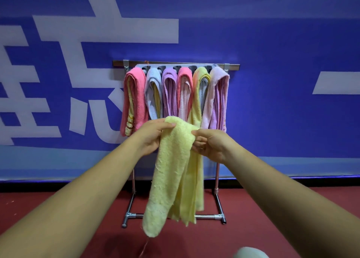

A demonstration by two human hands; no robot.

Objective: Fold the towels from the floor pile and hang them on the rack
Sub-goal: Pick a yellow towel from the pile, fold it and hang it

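Observation:
A pale yellow towel (pixel 173 172) hangs in loose folds from both my hands, in front of the metal towel rack (pixel 176 63). My left hand (pixel 151 136) grips its top left part, thumb over the cloth. My right hand (pixel 209 143) pinches the top right edge. The rack's bars carry several folded towels: a pink towel (pixel 134 99) at the left, then grey-white, purple, pink-white, yellow-grey and a light pink towel (pixel 218 98) at the right. The floor pile is out of view.
A blue banner wall (pixel 272 82) with large white characters stands right behind the rack. The rack's metal base (pixel 218 216) rests on a red floor (pixel 58 209). A pale rounded object (pixel 250 253) shows at the bottom edge.

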